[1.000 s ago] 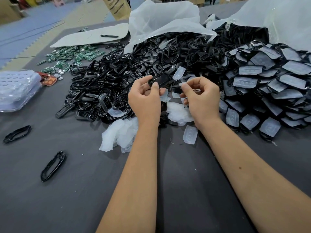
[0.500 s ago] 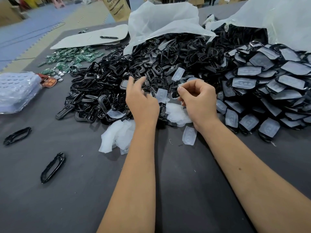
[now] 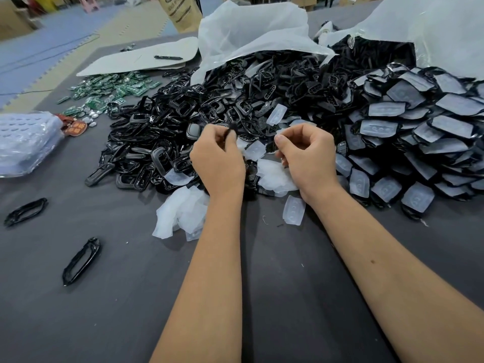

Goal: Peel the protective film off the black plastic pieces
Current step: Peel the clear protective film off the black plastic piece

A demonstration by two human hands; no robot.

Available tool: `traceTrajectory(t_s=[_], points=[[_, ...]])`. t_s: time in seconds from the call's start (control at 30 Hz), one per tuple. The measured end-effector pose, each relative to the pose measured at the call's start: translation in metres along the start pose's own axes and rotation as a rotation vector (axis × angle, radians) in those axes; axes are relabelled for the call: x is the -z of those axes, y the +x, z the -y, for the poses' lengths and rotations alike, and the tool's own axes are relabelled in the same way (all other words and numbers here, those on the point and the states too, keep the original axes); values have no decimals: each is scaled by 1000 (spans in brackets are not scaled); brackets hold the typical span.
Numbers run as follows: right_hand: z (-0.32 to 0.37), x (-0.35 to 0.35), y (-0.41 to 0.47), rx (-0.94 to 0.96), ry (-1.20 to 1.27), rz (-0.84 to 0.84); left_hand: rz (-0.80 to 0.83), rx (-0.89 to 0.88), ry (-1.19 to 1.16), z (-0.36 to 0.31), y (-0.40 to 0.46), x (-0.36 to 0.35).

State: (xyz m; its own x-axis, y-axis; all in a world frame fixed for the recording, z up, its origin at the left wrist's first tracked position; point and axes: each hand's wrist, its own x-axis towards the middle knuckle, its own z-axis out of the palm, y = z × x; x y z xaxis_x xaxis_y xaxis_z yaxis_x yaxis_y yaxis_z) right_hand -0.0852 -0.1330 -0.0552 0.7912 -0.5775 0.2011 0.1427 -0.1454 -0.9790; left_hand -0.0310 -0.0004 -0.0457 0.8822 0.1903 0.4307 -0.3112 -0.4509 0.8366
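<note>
My left hand (image 3: 217,161) is raised over the near edge of the heap of bare black plastic pieces (image 3: 167,132), its fingertips pinching a small dark bit (image 3: 232,132) that is blurred. My right hand (image 3: 307,155) is curled, thumb and fingers gripping a small black plastic piece (image 3: 270,148). A pale film (image 3: 255,150) juts from that piece towards my left hand. To the right lies a pile of black pieces still covered in film (image 3: 408,142). Peeled films (image 3: 180,213) lie crumpled under my wrists.
Two loose black frames (image 3: 81,260) (image 3: 25,212) lie on the grey table at the left. White plastic bags (image 3: 251,30) spill the pieces at the back. Green circuit boards (image 3: 112,87) and a clear bag (image 3: 23,142) sit far left.
My left hand let go of the black piece it held a second ago, reached to the heap with straight fingers, and now pinches a small dark bit. My right hand stayed curled in place.
</note>
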Motion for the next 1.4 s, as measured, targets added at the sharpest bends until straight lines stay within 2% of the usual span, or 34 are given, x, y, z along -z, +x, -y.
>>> traceTrajectory(t_s=[0.07, 0.1, 0.23, 0.3, 0.47, 0.63, 0.8, 0.9, 1.03, 1.13, 1.27, 1.4], points=[[1, 0, 0, -6, 29, 1, -77, 35, -176, -2, 2, 2], [2, 1, -1, -11, 61, 6, -62, 101, -290, -2, 4, 2], [6, 3, -1, -68, 259, 71, 105, 430, -767, -6, 7, -1], [8, 5, 0, -114, 364, 138, 207, 483, -868, -8, 4, -2], [8, 4, 0, -149, 430, 276, 353, 388, -780, -10, 2, -2], [10, 8, 2, -225, 597, 241, 344, 347, -609, -4, 1, -7], [10, 6, 0, -208, 577, 242, 302, 221, -578, -4, -5, -9], [9, 4, 0, -178, 522, 192, 426, 118, -502, -5, -6, -10], [7, 6, 2, -160, 505, 129, 549, 152, -564, -8, -9, -8], [6, 7, 3, -181, 529, 81, 578, 90, -549, -7, -10, -7], [5, 4, 4, -181, 504, -14, 508, 118, -501, -4, -7, -12], [4, 3, 3, -107, 377, -55, 448, 223, -612, -3, -5, -11]])
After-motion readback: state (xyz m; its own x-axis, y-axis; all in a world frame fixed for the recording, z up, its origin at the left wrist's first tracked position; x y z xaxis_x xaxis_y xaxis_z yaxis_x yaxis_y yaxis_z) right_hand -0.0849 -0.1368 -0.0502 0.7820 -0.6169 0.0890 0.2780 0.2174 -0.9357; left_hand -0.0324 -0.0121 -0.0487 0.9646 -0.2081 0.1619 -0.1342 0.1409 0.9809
